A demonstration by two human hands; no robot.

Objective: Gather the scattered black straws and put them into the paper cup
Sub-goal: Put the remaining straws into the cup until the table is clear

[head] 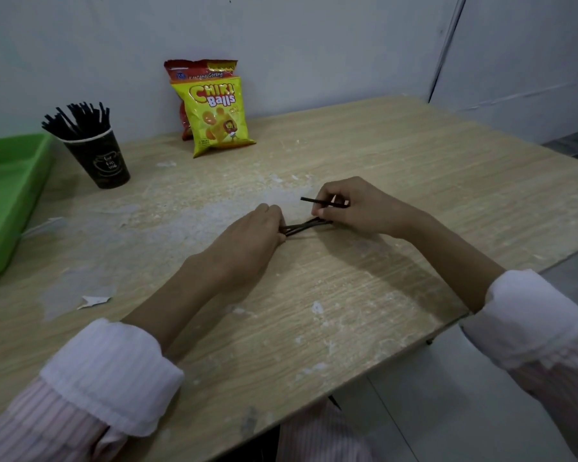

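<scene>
A black paper cup [101, 161] stands at the back left of the table, with several black straws [77, 120] sticking out of it. Mid-table, a small bundle of black straws [306, 226] lies on the wood between my hands. My left hand [247, 241] grips the bundle's left end with curled fingers. My right hand [357, 208] pinches the bundle's right end, and one more straw [321, 202] sticks out leftward from its fingers above the bundle.
A green plastic tray [10, 195] sits at the far left edge. Two snack bags, a yellow one [216, 118] in front of a red one [197, 70], lean against the wall at the back. White residue patches mark the wooden table [414, 181].
</scene>
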